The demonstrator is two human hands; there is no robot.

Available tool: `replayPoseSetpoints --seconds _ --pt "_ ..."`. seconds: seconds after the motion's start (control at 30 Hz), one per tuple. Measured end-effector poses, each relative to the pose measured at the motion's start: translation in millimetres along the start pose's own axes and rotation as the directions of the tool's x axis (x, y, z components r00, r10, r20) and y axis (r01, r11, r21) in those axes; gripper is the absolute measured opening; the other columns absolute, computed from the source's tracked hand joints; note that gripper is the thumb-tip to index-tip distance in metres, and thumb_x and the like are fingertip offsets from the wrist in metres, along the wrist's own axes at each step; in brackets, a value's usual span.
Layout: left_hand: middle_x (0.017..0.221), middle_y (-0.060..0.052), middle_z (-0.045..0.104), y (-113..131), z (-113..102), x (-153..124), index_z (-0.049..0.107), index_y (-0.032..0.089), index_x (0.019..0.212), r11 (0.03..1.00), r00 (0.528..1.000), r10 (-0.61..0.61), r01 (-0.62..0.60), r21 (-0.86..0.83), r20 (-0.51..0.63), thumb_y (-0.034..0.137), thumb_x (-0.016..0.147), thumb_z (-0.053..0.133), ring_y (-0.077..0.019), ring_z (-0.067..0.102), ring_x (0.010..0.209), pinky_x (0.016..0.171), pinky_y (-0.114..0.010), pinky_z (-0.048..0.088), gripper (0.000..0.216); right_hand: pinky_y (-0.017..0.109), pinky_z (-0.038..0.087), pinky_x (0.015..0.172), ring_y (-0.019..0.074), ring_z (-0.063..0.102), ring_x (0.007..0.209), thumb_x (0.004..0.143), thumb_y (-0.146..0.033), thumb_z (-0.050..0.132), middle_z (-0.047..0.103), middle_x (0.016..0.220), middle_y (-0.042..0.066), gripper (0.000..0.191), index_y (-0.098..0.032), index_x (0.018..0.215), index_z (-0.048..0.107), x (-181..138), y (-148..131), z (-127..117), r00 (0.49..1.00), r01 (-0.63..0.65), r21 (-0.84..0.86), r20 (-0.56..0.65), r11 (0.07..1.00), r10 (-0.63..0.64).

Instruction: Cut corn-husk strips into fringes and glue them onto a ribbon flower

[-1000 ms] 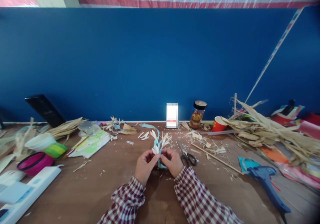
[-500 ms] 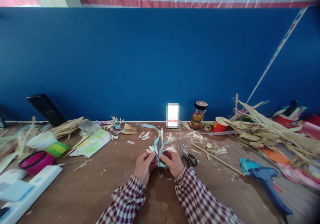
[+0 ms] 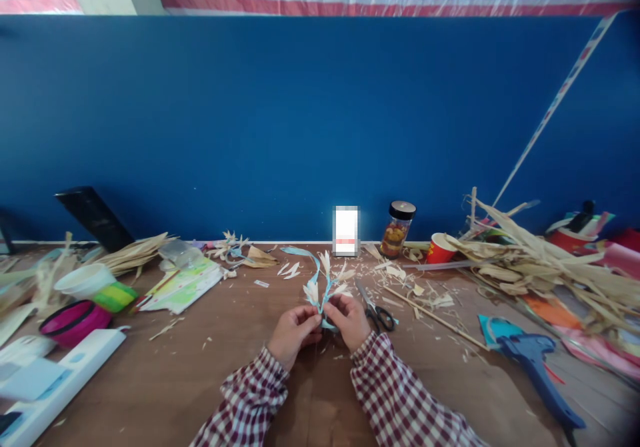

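Observation:
Between my hands stands a small handmade flower sprig (image 3: 327, 289), with cream husk-like petals on stems wrapped in light blue strip. My left hand (image 3: 295, 330) pinches its lower stem from the left. From the right, my right hand (image 3: 349, 319) grips the same stem with thumb and fingers. A loose light blue strip (image 3: 316, 268) curls up and away behind the sprig. Just right of my right hand lie black-handled scissors (image 3: 379, 315). Several loose cream petals (image 3: 289, 270) rest on the table beyond my left hand.
A blue glue gun (image 3: 537, 367) and dried husks (image 3: 530, 260) lie right. Near the blue wall stand a jar (image 3: 397, 234) and a red cup (image 3: 441, 248). A thin stick (image 3: 435, 316) crosses the table. On the left are a power strip (image 3: 75, 384) and a magenta bowl (image 3: 75, 324).
The left flower head has become more upright as my left fingers shifted lower on the stem. My right hand has turned slightly, staying at the sprig.

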State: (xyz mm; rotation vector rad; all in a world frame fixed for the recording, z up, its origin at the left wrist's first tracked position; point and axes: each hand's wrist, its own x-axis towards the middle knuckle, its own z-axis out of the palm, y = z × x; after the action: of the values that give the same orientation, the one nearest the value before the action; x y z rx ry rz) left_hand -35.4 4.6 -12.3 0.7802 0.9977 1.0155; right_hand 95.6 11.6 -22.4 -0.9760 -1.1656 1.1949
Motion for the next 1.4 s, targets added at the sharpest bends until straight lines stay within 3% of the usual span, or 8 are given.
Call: replayPoseSetpoints --seconds 0.17,0.3,0.5,0.63,1.0,1.13,1.3,1.4 --pt "0.057 0.001 0.058 1 0 0 0.062 0.011 0.069 0.996 1.0 -0.003 0.003 -0.089 -0.001 0.023 0.053 0.075 -0.0064 0.053 0.049 0.048 -0.019 0.05 0.024 0.024 0.043 0.057 0.0125 0.052 0.062 0.069 -0.032 0.062 0.058 0.068 0.0 0.02 -0.016 0.081 0.06 -1 -2 0 1.0 0.03 -0.03 0.004 0.999 -0.03" --pt "0.059 0.0 0.06 6 -3 1 0.061 0.012 0.071 0.979 0.999 0.005 -0.013 -0.204 -0.038 0.02 0.055 0.075 -0.0068 0.056 0.051 0.049 -0.017 0.05 0.022 0.023 0.043 0.053 0.0118 0.052 0.058 0.077 -0.037 0.052 0.06 0.073 0.002 0.027 -0.017 0.094 0.058 -2 -4 -2 1.0 0.027 -0.054 0.003 0.998 -0.027" --pt "0.056 0.002 0.06 9 -7 3 0.059 0.013 0.072 0.956 0.996 0.013 -0.037 -0.291 -0.084 0.017 0.056 0.074 -0.0053 0.055 0.047 0.044 -0.014 0.048 0.022 0.022 0.042 0.054 0.0127 0.052 0.058 0.071 -0.032 0.059 0.061 0.065 0.001 0.019 -0.015 0.08 0.062 -6 -11 2 0.996 0.068 -0.227 0.073 0.971 -0.053" --pt "0.058 0.001 0.06 9 -4 3 0.059 0.012 0.07 0.964 0.996 0.031 -0.053 -0.261 -0.089 0.016 0.053 0.075 -0.0054 0.055 0.048 0.047 -0.015 0.049 0.024 0.021 0.039 0.051 0.0111 0.048 0.053 0.073 -0.029 0.055 0.057 0.058 -0.001 0.016 -0.015 0.072 0.062 -8 -15 4 0.993 0.114 -0.377 0.071 0.919 -0.094" --pt "0.063 -0.001 0.063 4 -3 2 0.059 0.011 0.075 0.99 0.986 0.102 -0.114 -0.082 -0.135 0.023 0.052 0.075 -0.0076 0.057 0.053 0.048 -0.016 0.048 0.031 0.02 0.035 0.049 0.0105 0.042 0.05 0.069 -0.019 0.052 0.047 0.055 -0.004 0.01 -0.017 0.075 0.06 -8 -9 3 0.983 0.121 -0.478 -0.066 0.87 -0.173" --pt "0.063 -0.001 0.063 4 -2 3 0.059 0.011 0.075 0.99 0.986 0.097 -0.11 -0.092 -0.136 0.023 0.052 0.075 -0.007 0.056 0.051 0.047 -0.016 0.048 0.03 0.021 0.037 0.05 0.0112 0.045 0.052 0.069 -0.018 0.053 0.05 0.056 -0.003 0.009 -0.017 0.075 0.06 -9 -10 3 0.979 0.148 -0.498 -0.046 0.855 -0.196" --pt "0.063 -0.002 0.063 5 -2 1 0.059 0.012 0.074 0.985 0.99 0.087 -0.102 -0.137 -0.11 0.021 0.053 0.075 -0.0071 0.057 0.051 0.048 -0.016 0.048 0.028 0.024 0.044 0.063 0.0149 0.055 0.068 0.073 -0.021 0.052 0.062 0.077 0.003 0.015 -0.017 0.086 0.059 -14 -19 4 0.973 0.225 -0.45 0.05 0.864 -0.227" --pt "0.063 -0.001 0.063 6 -2 -1 0.059 0.012 0.074 0.984 0.991 0.093 -0.107 -0.144 -0.099 0.021 0.054 0.074 -0.0066 0.056 0.051 0.048 -0.016 0.048 0.027 0.025 0.045 0.065 0.0156 0.056 0.07 0.075 -0.024 0.051 0.062 0.077 0.004 0.017 -0.016 0.087 0.06 -15 -22 4 0.971 0.232 -0.427 0.047 0.874 -0.235"
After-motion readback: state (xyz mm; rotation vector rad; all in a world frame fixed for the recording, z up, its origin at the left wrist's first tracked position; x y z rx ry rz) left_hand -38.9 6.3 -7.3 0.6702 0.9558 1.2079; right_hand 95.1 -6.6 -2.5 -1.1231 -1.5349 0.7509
